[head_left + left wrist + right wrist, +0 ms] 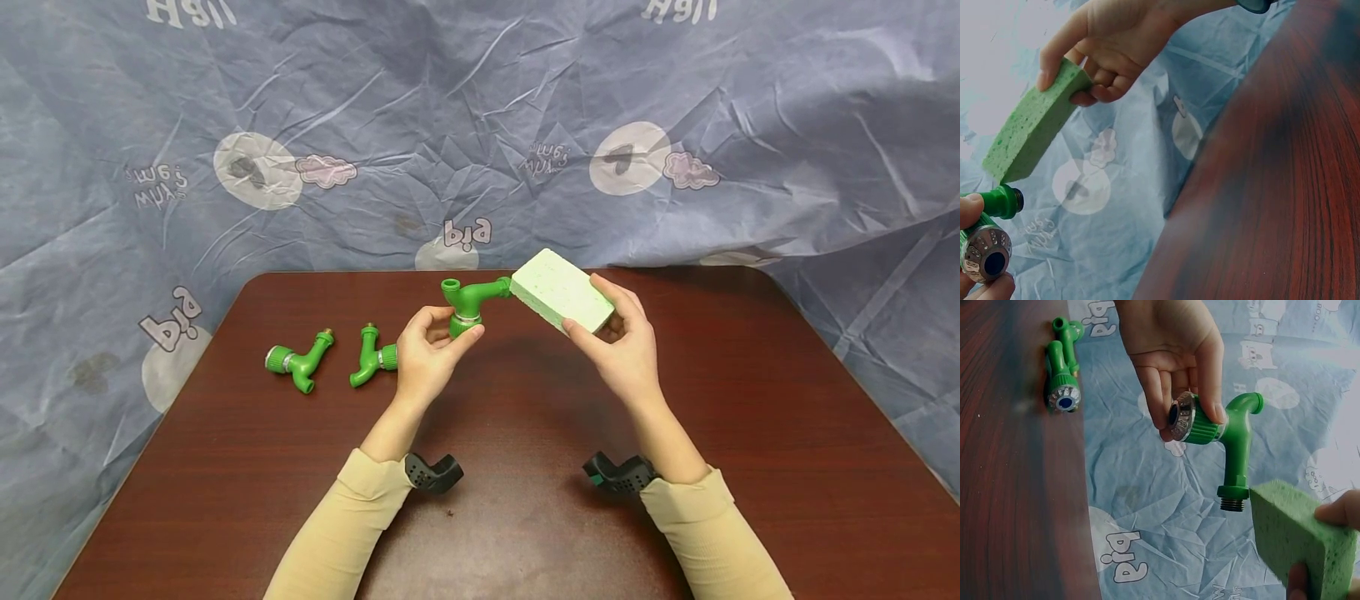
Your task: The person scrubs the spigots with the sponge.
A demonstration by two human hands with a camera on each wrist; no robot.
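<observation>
My left hand (432,352) grips a green plastic tap (474,296) by its ribbed knob, holding it above the table. In the right wrist view the tap (1238,447) shows its curved spout and its dark threaded end. A light green sponge (562,292) is pinched at one end between the thumb and fingers of my right hand (626,350). The sponge's far corner meets or nearly meets the tap's threaded end; whether they touch I cannot tell. In the left wrist view the sponge (1035,122) slants down toward the tap (1000,203).
Two more green taps lie on the dark wooden table (750,400): one tap (300,362) at the left, another tap (369,358) beside my left hand, its knob partly hidden. A wrinkled blue-grey printed cloth (480,125) hangs behind the table.
</observation>
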